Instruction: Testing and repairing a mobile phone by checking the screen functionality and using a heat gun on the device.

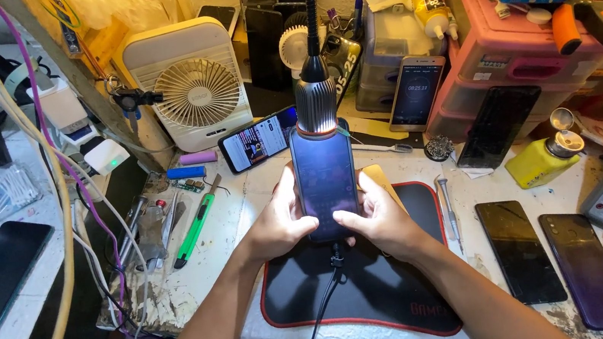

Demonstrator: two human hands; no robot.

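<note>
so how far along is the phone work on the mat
Done: the phone looks closed up, its screen faintly lit, and a black cable is plugged into its bottom end. In hand: the left hand and right hand hold it above the black mat, thumbs on the glass, under the lamp. Left: two dark phones lie untouched beside the mat; the screwdriver rests unused.

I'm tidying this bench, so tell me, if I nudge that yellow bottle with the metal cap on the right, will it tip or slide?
The yellow bottle looks squat and broad-based, so it would probably slide rather than tip. Its metal cap may make it slightly top-heavy. It stands close to the black phone, so a push could bump that.
</note>
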